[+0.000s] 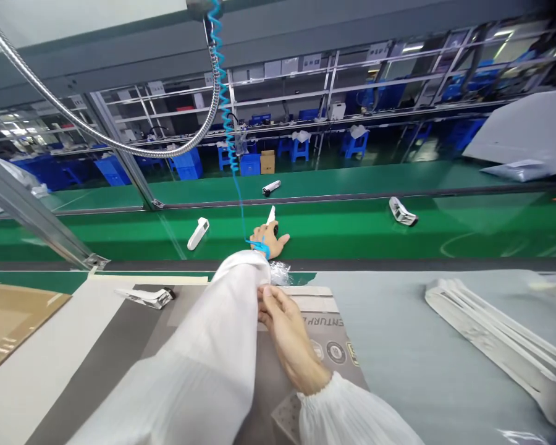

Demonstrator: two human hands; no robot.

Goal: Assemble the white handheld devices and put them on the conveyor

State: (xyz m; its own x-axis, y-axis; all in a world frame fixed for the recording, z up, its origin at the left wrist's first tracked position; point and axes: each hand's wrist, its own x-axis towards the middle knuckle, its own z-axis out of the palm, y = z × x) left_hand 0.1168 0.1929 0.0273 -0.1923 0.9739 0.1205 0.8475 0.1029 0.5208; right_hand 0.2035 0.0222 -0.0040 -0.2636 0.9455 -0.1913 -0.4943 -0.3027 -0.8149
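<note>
Far left, some cardboard [16,321] sits at the table's [389,358] edge, and a bit right of it there's a loose white part [146,297] lying on the table. Up past that, on the green belt [343,232], another part [198,234] lies at a slant, left of centre.

Middle of the frame is where it's at: the left hand [269,240], blue strap [261,246] on the wrist, is stretched over the belt, right on a white piece [271,216] with its tip poking out beyond the fingers. Can't tell if they've closed on it, the hand covers too much. Looks to me like the pick-up step, so I'd say the next move calls for a proper grip and a clean lift.

Just below, the right hand [290,337] has loosely bent fingers by the left sleeve [222,334]; pinching the cloth or just near it, can't say. Upper right has one more part [402,211] on the belt, and lower right some long white strips [495,346] on the table.
</note>
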